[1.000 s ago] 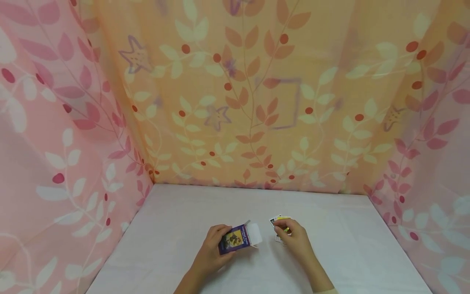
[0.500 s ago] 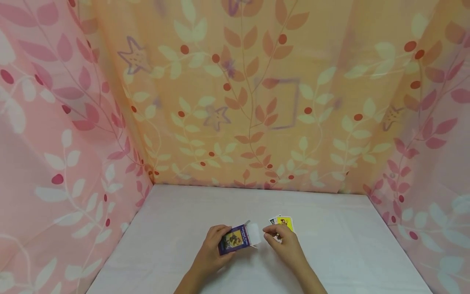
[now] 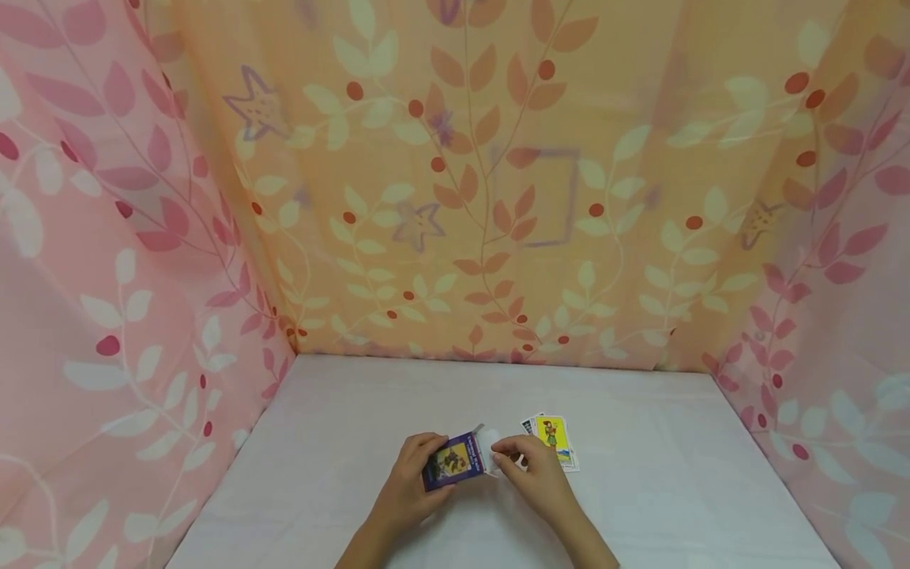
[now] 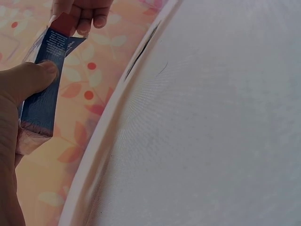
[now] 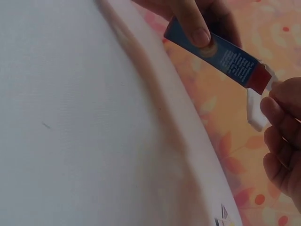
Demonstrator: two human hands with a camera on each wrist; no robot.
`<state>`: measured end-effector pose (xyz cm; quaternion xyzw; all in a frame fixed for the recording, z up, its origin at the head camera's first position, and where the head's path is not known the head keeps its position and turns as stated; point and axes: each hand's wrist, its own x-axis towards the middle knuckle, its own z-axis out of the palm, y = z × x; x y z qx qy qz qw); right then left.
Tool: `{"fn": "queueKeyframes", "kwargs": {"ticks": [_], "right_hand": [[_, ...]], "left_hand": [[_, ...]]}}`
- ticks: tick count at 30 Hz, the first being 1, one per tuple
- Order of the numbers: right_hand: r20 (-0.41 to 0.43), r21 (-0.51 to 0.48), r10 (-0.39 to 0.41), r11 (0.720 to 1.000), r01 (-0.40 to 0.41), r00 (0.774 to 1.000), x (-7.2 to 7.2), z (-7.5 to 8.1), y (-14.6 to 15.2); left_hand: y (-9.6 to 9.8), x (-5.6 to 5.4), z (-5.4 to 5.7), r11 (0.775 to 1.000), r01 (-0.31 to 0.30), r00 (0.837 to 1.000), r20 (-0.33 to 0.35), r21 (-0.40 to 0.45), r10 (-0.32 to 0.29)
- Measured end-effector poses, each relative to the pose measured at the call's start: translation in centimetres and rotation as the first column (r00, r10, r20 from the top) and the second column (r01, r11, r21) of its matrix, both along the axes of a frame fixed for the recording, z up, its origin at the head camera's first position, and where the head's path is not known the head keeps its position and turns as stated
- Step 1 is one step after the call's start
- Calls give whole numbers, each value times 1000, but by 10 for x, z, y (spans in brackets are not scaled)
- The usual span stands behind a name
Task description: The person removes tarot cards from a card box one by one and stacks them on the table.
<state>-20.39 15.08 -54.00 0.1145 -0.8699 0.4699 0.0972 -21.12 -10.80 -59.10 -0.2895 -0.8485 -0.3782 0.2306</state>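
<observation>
My left hand point(image 3: 407, 491) grips a small purple-blue tarot card box point(image 3: 449, 465), thumb along its narrow side in the left wrist view. The box is tilted above the table, its open end facing right, with a white flap point(image 5: 255, 113) folded out. At that open end are the thumb and fingertips of my right hand point(image 3: 539, 479), bent close together; I cannot tell whether they pinch anything. A few tarot cards point(image 3: 554, 436) lie overlapping just beyond the right hand, the top one yellow with a standing figure.
A white cloth covers the table point(image 3: 355, 403). Behind it hangs an orange leaf-patterned curtain point(image 3: 398, 276), and pink curtains point(image 3: 156, 316) close in both sides.
My right hand has left the cards on the table and moved left to the box's open end, uncovering the yellow top card. The left hand and box have stayed in place.
</observation>
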Motion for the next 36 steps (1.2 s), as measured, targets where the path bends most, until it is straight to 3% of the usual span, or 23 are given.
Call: {"fn": "queueKeyframes", "kwargs": {"ticks": [9,21,28,36], "right_hand": [[35,0,42,999,-42,999,-3,-7,-5],[18,-38,16,999,-16,1000,-2,-12,-13],[58,-9,-9,1000,10,998,-3,-15,-13],[47,0,-10,1000,10,999,-5,-18,-12]], "left_hand": [[0,-3,-2,999,28,999,-39,29,-27],[0,-2,-1,998,41,998,-48,39,-39],[0,-1,0,996,70,996,-56,52,-67],[1,-1,1,996,77,995,-66,49,-74]]}}
